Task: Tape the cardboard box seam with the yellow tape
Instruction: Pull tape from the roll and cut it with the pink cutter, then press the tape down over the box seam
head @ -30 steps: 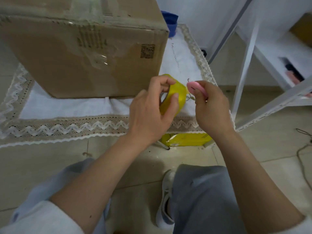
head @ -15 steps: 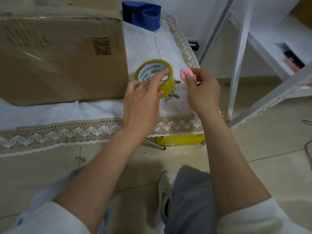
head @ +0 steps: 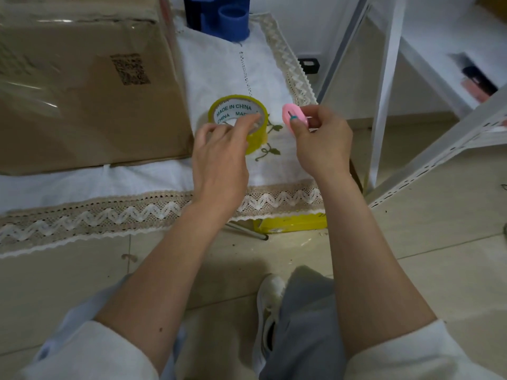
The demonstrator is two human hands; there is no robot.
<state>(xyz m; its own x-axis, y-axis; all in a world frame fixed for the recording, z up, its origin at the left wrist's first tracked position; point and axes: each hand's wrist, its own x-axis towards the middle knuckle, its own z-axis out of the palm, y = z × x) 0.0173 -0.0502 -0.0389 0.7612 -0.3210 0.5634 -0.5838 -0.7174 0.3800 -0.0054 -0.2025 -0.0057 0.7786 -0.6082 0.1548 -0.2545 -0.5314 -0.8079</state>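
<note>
Left hand loose, fingertips hiding yellow tape rim; right hand pinches pink cutter.

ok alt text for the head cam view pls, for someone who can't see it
A person's left hand reaches over a yellow tape roll lying flat on a white cloth, while the right hand pinches a small pink cutter. A cardboard box stands to the left.

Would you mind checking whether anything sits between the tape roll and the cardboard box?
Nothing visible does: the yellow tape roll lies flat on the white cloth, with only bare cloth between it and the cardboard box.
</note>
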